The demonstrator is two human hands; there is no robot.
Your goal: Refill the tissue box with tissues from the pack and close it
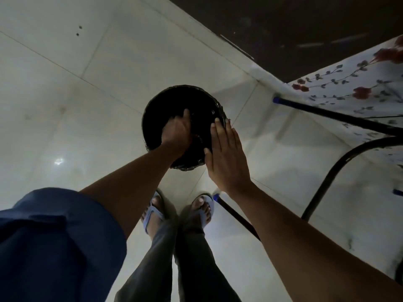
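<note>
No tissue box or tissue pack shows in the head view. A round black bin [172, 94] with a shiny black liner stands on the floor in front of my feet. My left hand [176, 131] reaches down inside it; its fingers are lost in the dark interior, so what it holds is hidden. My right hand [226, 158] lies flat and open against the bin's right rim, holding nothing.
The floor is pale glossy tile [87, 105]. At the right stands a table with a flowered cloth [349, 90] and black metal legs [327, 112] with blue caps, close to the bin. A dark wall base [283, 29] runs along the top right. My sandalled feet [157, 212] are just behind the bin.
</note>
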